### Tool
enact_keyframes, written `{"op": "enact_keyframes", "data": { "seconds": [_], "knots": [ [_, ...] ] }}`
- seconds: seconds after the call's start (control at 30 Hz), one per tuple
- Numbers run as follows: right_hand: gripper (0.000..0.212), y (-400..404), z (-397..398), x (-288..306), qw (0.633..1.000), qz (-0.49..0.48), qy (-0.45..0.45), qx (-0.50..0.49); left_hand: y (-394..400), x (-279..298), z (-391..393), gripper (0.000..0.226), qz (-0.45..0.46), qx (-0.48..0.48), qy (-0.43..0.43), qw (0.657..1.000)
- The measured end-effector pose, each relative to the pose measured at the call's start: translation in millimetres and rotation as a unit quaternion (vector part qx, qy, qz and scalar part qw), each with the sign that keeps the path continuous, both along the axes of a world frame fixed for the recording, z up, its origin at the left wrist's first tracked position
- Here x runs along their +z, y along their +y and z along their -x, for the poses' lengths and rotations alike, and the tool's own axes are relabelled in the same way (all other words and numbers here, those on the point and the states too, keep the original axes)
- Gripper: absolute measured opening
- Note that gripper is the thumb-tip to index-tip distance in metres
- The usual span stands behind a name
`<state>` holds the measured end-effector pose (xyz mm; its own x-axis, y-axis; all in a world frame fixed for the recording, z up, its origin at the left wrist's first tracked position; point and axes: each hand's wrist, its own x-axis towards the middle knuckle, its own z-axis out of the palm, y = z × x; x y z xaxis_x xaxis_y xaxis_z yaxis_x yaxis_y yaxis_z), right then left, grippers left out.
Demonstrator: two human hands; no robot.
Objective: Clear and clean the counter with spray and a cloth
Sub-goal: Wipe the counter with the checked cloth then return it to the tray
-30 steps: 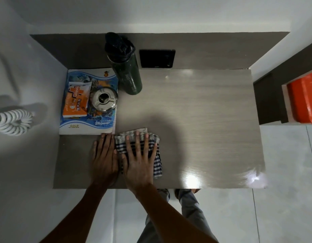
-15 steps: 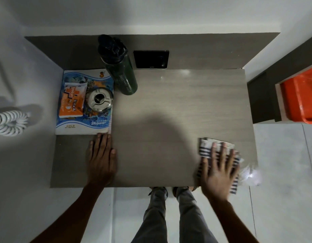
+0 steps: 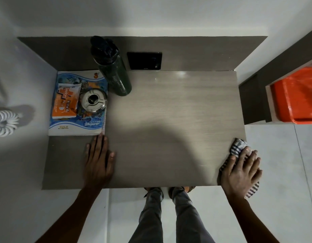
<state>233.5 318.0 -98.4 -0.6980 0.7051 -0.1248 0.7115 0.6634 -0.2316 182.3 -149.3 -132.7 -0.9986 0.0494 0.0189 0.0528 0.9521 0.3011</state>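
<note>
Head view, looking down. The counter [image 3: 169, 111] fills the middle of the picture, a wood-grain top set against a dark back panel.

The right hand [image 3: 241, 171] lies flat, fingers spread, pressing the striped cloth [image 3: 237, 146] onto the near right corner of the counter. The hand does not grasp the cloth; it pins it under the open palm, a hold suited to dragging fabric across a surface. Part of the cloth overhangs the right edge and the front edge, which suggests that the wipe is meant to carry dirt off the top and not leave it at the rim.

The left hand [image 3: 99, 160] rests palm down on the near left of the counter, fingers together and holding nothing. Its fingertips lie just below the book [image 3: 78, 106]. It probably serves as a brace for the body while the other arm reaches far to the right.

The remaining things are gathered in the far left corner, apparently to leave the rest of the top free for wiping: the book lies flat, with an orange packet [image 3: 65, 100] and a round metal dish [image 3: 93, 101] on its cover, and a dark bottle [image 3: 114, 74] stands just beside it. No spray can be made out.

Judged progress: the open stretch is being wiped; the patch under the stacked things remains.
</note>
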Motion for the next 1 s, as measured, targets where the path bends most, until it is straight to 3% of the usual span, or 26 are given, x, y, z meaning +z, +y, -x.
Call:
{"op": "enact_keyframes", "data": {
  "seconds": [0.17,0.4,0.63,0.77,1.0],
  "knots": [
    [0.072,-23.3,27.6,-9.1,0.999,-0.029,-0.02,0.034,3.7,-3.7,-4.0,0.069,0.009,0.0,0.013,1.0],
    [0.073,-89.8,104.3,-18.4,0.984,-0.003,-0.019,0.179,4.8,-2.0,-2.4,0.069,0.009,0.0,0.008,1.0],
    [0.069,-199.6,178.6,-17.3,0.935,0.001,0.029,0.354,4.7,-5.3,-2.9,0.062,0.002,0.0,0.05,0.999],
    [0.069,-259.5,150.1,-18.1,0.876,0.023,0.03,0.481,3.4,-5.6,-4.4,0.059,-0.017,-0.007,0.061,0.998],
    [0.071,-261.9,28.5,-22.2,0.844,0.055,0.037,0.533,2.3,-1.1,-2.8,0.063,-0.019,0.007,0.004,1.0]
  ]
}}
